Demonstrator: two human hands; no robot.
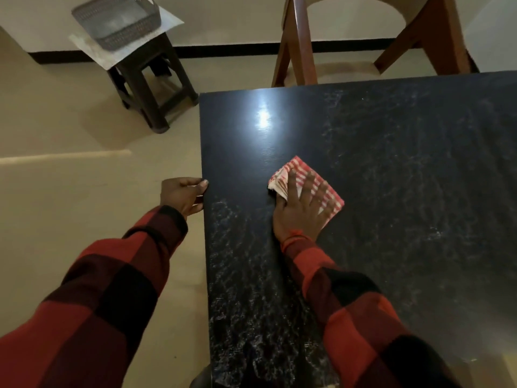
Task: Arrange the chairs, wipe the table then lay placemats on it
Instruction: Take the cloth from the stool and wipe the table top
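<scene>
The right hand (300, 211) lies flat on a folded red-and-white checked cloth (307, 183), its fingers (310, 182) spread and straight, pressing the cloth onto the dark surface (405, 169). The cloth sits toward the left half of the surface, a little in from the left edge, and its corners stick out beyond the fingertips and to the right of the palm. The left hand (181, 194) holds the left edge of the surface, thumb on top and the other fingers curled under the rim. Both arms wear red-and-black checked sleeves (112, 289), and a red band (292, 239) circles the right wrist. The surface shows pale mottled streaks over much of its right and near parts, while a smoother patch lies ahead of the cloth with a bright glare of light (263, 116) on it. A wooden chair (363, 37) stands at the far side, its seat close against the surface's far edge. To the left, on the floor (70, 191), a dark stool (151, 82) stands well apart from the surface and carries a pale sheet (167, 23) with a grey basket (117, 21) on top.
</scene>
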